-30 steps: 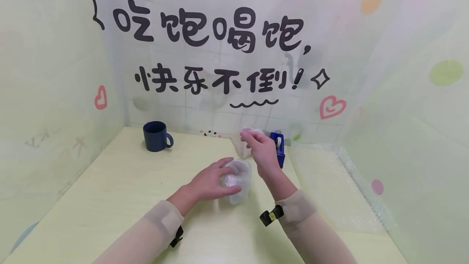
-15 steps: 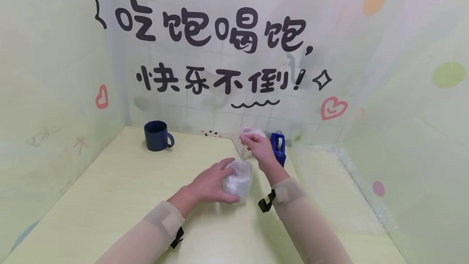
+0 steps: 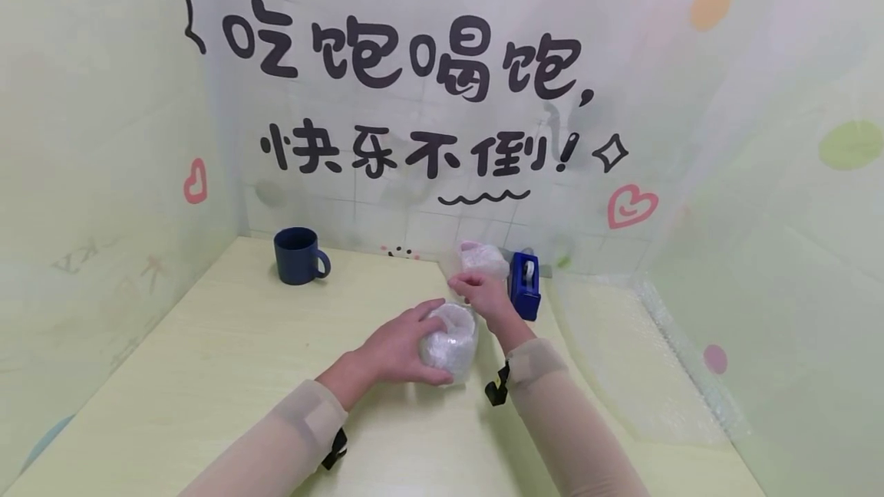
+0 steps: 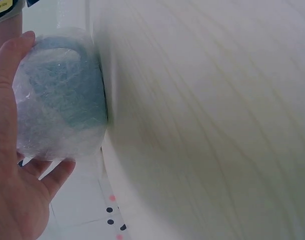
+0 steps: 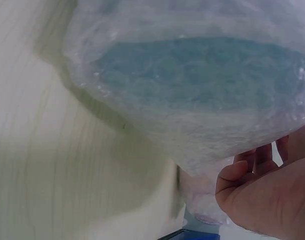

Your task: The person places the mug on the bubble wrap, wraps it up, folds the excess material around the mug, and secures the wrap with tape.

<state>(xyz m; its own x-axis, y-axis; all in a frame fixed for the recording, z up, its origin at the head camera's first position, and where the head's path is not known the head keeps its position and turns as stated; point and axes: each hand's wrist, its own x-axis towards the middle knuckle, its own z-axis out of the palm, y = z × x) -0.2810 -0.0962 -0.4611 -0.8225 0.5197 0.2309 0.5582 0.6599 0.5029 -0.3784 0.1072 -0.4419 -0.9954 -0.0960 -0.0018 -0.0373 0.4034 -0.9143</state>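
My left hand (image 3: 397, 343) grips a bubble-wrapped bundle (image 3: 452, 351) from its left side, thumb and fingers spread around it. A pale blue thing shows through the wrap (image 4: 67, 90) in the left wrist view. Just beyond the bundle's upper edge is my right hand (image 3: 489, 301), its thumb and fingertips drawn together. In the right wrist view the right hand (image 5: 267, 190) lies right at the edge of the wrap. I cannot tell whether anything thin sits between these fingertips.
Behind the right hand stands another bubble-wrapped thing (image 3: 483, 258) with a pinkish rim. A blue tape dispenser (image 3: 525, 290) is beside it. A dark blue mug (image 3: 295, 258) stands back left. A flat bubble-wrap sheet (image 3: 631, 351) lies along the right side.
My right hand has come down toward the bundle, uncovering more of the wrapped thing and dispenser behind. The bundle has turned in my left hand and looks rounder.
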